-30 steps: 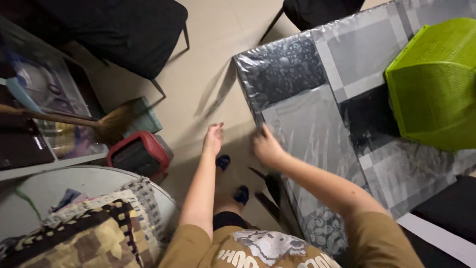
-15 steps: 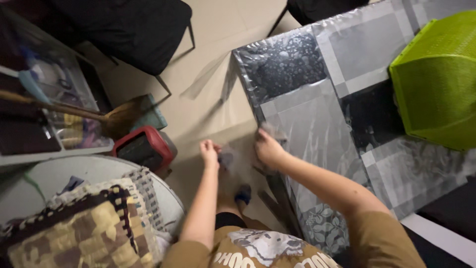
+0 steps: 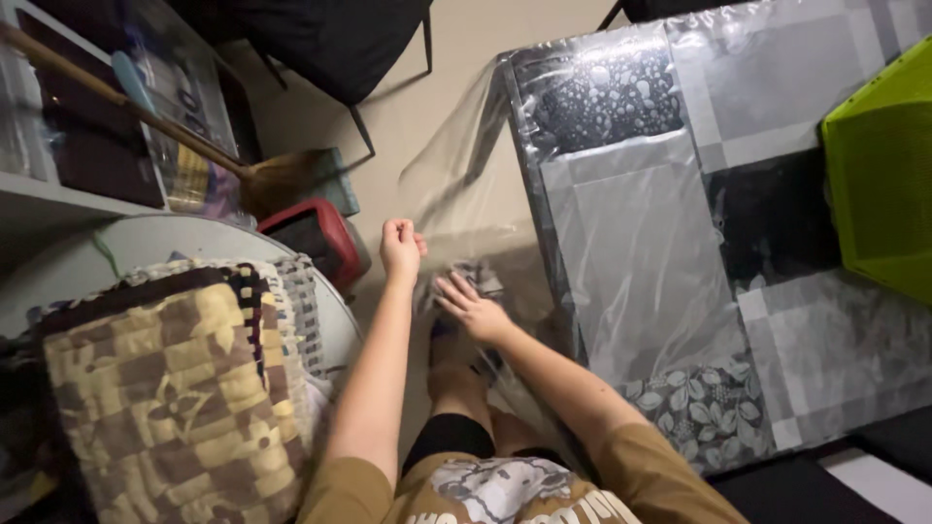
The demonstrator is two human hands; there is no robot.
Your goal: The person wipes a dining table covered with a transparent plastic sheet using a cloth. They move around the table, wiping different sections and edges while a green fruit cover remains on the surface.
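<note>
A table (image 3: 631, 107) with a grey, black and floral patchwork cloth under a clear plastic cover (image 3: 631, 252) fills the right side. The plastic's loose left edge (image 3: 456, 184) hangs out over the floor beside the table. My left hand (image 3: 400, 248) is closed in a fist on that hanging plastic, left of the table edge. My right hand (image 3: 468, 308) lies flat with fingers spread on the draped plastic and cloth just below the table's left edge.
A lime green plastic basket (image 3: 882, 160) sits upside down on the table's right. Left of me are a round white table (image 3: 146, 243) with a brown patterned cloth (image 3: 165, 388), a red box (image 3: 316, 238), a broom (image 3: 262, 175), shelves and a black chair (image 3: 340, 44).
My view shifted left and down. My left hand closed on the plastic and pulled it out from the table. My right hand left the table edge and opened flat lower down.
</note>
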